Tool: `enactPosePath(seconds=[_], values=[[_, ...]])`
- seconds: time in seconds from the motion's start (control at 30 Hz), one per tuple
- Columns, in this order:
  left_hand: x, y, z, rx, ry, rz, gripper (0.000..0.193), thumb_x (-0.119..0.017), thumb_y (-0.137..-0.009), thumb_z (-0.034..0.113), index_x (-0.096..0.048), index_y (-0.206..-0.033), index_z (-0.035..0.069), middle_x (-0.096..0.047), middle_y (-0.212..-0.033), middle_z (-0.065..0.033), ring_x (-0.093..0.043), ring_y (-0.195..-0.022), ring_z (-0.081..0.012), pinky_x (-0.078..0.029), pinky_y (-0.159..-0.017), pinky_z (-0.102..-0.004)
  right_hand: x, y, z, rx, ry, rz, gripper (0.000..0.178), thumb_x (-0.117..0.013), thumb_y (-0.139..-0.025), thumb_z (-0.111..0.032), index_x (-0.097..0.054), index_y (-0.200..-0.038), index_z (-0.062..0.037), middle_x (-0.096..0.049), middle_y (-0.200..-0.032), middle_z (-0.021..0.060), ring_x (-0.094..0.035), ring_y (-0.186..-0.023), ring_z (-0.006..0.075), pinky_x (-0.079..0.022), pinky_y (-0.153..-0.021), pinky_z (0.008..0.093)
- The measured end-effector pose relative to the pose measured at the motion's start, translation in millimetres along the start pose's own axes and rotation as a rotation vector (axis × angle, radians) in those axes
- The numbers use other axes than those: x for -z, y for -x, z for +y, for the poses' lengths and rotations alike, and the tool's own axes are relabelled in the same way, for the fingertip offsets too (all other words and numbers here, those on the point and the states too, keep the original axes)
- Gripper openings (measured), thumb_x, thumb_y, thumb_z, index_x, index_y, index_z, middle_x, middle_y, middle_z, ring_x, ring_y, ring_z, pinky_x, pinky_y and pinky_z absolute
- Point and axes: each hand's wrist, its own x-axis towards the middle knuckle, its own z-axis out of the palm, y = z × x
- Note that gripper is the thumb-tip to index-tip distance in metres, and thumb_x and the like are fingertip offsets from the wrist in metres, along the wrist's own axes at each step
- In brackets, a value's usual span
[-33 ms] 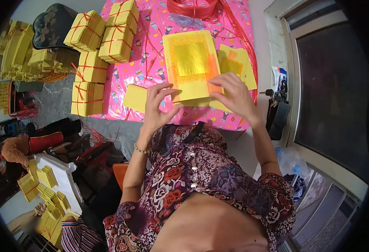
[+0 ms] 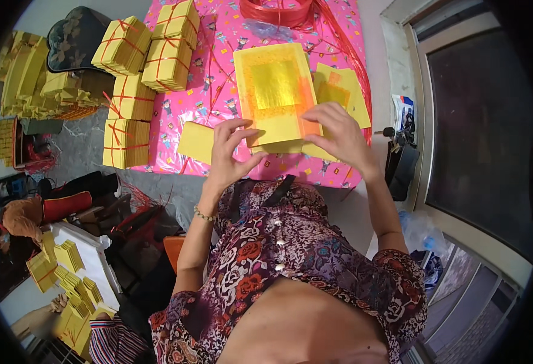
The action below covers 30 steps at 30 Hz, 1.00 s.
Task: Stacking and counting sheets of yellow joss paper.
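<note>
A yellow sheet of joss paper (image 2: 275, 127) with a gold foil square and orange print lies in front of me, over other yellow paper. My right hand (image 2: 338, 134) pinches its lower right corner, fingers on the face and thumb near the bottom edge. At the lower left edge is my left hand (image 2: 233, 148), its bent fingertips touching the paper and its thumb held apart. More foil-marked joss paper (image 2: 354, 100) lies under and right of the sheet. A plain yellow paper piece (image 2: 195, 141) is left of my left hand.
Bundles of yellow paper (image 2: 127, 142) tied with red strips stand along the left of the pink patterned tablecloth (image 2: 209, 103). A red strip coil (image 2: 278, 13) sits at the far edge. Another person's striped sleeve (image 2: 116, 340) shows lower left, beside a white table (image 2: 87, 239) with yellow paper.
</note>
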Motion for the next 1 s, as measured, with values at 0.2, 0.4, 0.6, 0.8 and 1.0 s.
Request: enactPosePath(seconds=[0.2, 0.4, 0.6, 0.8, 1.0], values=[[-11.2, -8.2, -5.4, -0.112, -0.136, -0.057, 0.036, -0.081, -0.07, 0.018, -0.067, -0.102, 0.011, -0.057, -0.111, -0.0089, -0.05, -0.113, -0.0309, -0.045, -0.094, -0.0429, 4.2, 5.5, 20.4, 0.092, 0.17, -0.117, 0.033, -0.075, -0.076, -0.02, -0.064, -0.103, -0.0048, -0.061, -0.109, 0.008, -0.057, -0.106, 0.027, -0.048, -0.088, 0.0377], [-11.8, -8.5, -3.4, -0.044, -0.068, 0.012, 0.017, -0.079, -0.073, 0.014, -0.074, -0.088, 0.008, -0.066, -0.098, -0.0078, -0.058, -0.108, -0.0289, -0.048, -0.088, -0.0401, 5.1, 3.2, 27.4, 0.135, 0.135, -0.109, 0.02, -0.073, -0.079, -0.02, -0.07, -0.093, -0.0056, -0.064, -0.104, 0.0071, -0.06, -0.101, 0.0256, -0.05, -0.085, 0.0375], [-15.2, -8.6, 1.0, 0.083, -0.028, 0.071, 0.011, -0.078, -0.074, 0.014, -0.075, -0.082, 0.007, -0.069, -0.091, -0.0084, -0.06, -0.102, -0.027, -0.048, -0.086, -0.0378, 2.6, -1.9, 29.6, 0.022, 0.006, -0.125, 0.014, -0.071, -0.082, -0.017, -0.072, -0.087, -0.0045, -0.064, -0.096, 0.0078, -0.06, -0.093, 0.0243, -0.049, -0.08, 0.0351], [-16.8, -9.1, 2.6, 0.146, 0.001, 0.091, 0.01, -0.077, -0.074, 0.014, -0.074, -0.081, 0.007, -0.069, -0.089, -0.0078, -0.06, -0.1, -0.026, -0.047, -0.086, -0.0372, -0.6, -3.3, 34.0, -0.03, -0.046, -0.134, 0.021, -0.068, -0.084, -0.023, -0.072, -0.085, -0.0028, -0.064, -0.095, 0.0072, -0.059, -0.092, 0.0254, -0.048, -0.081, 0.0376], [-17.2, -9.0, 2.5, 0.148, -0.012, 0.092, 0.01, -0.077, -0.075, 0.014, -0.074, -0.08, 0.006, -0.068, -0.09, -0.0082, -0.059, -0.1, -0.0261, -0.047, -0.086, -0.0374, -0.4, -4.3, 34.0, -0.037, -0.054, -0.133, 0.014, -0.069, -0.083, -0.017, -0.072, -0.086, -0.0036, -0.064, -0.094, 0.0071, -0.06, -0.091, 0.023, -0.048, -0.082, 0.0344]])
